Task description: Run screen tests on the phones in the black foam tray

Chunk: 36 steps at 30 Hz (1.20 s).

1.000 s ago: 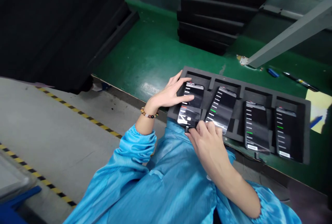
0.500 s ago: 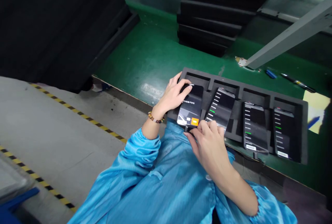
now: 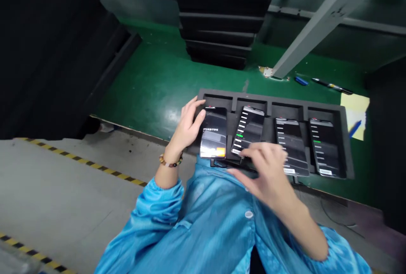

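A black foam tray (image 3: 348, 138) holds several smartphones in a row. My left hand (image 3: 185, 128) lies at the tray's left end with fingers spread. Its thumb touches or nearly touches the upper left edge of the leftmost phone (image 3: 215, 130), whose screen shows white text and an orange button. A cable plug (image 3: 212, 163) sits at that phone's bottom edge. Over the lower end of the second phone (image 3: 249, 128) is my right hand (image 3: 268, 166), slightly blurred, thumb apart from the fingers, with nothing visible in it. The third phone (image 3: 292, 147) is partly covered by it; the fourth phone (image 3: 326, 147) shows fully.
Behind the tray stands a stack of black trays (image 3: 218, 33) on the green table (image 3: 152, 83). A grey post (image 3: 311, 33) rises nearby. To the right lie a blue cap (image 3: 301, 80), a black pen (image 3: 331, 85) and yellow paper (image 3: 358, 105) with a blue pen (image 3: 354, 129).
My right hand has let go of the plug at the leftmost phone and moved right. My left fingers have come off that phone's top. The view has shifted to the right.
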### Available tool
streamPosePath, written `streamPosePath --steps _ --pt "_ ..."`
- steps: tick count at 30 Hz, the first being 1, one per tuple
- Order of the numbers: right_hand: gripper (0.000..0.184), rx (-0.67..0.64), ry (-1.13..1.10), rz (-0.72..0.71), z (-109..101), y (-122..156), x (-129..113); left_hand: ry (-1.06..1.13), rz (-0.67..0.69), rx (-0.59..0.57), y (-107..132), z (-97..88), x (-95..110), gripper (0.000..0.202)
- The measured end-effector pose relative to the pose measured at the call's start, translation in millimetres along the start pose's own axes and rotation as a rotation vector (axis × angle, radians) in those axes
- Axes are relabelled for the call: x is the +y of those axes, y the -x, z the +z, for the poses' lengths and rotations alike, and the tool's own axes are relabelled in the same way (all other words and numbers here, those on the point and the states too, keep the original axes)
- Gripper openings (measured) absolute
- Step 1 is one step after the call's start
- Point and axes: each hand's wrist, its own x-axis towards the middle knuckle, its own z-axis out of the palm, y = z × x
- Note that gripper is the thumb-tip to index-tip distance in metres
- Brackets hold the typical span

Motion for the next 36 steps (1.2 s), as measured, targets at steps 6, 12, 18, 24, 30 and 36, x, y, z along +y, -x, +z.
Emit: streamPosePath --steps 6,12,18,24,30,36 --pt "0.039 0.331 0.161 0.372 -59.0 77.8 104.4 -0.236 0.189 -0.138 18.8 -0.4 70.4 0.040" --pt "0.056 0.320 0.163 0.801 -75.9 145.5 171.5 -0.395 0.178 -0.251 1.0 45.4 113.4 0.052" --pt "0.037 0.472 0.123 0.650 -72.0 149.8 161.7 -0.401 -0.047 -0.255 8.5 59.5 136.0 0.055" --pt "0.026 0.168 -0.086 0.284 -50.4 144.2 106.3 -0.315 -0.124 -0.122 43.3 56.5 161.7 0.040" --pt "0.020 0.195 -0.235 0.413 -16.1 128.5 84.4 0.414 -0.656 -0.514 104.6 65.3 162.8 0.045" --pt "0.028 0.280 -0.240 0.439 4.3 119.8 83.6 1.052 -1.016 -0.151 110.0 113.8 156.5 0.053"
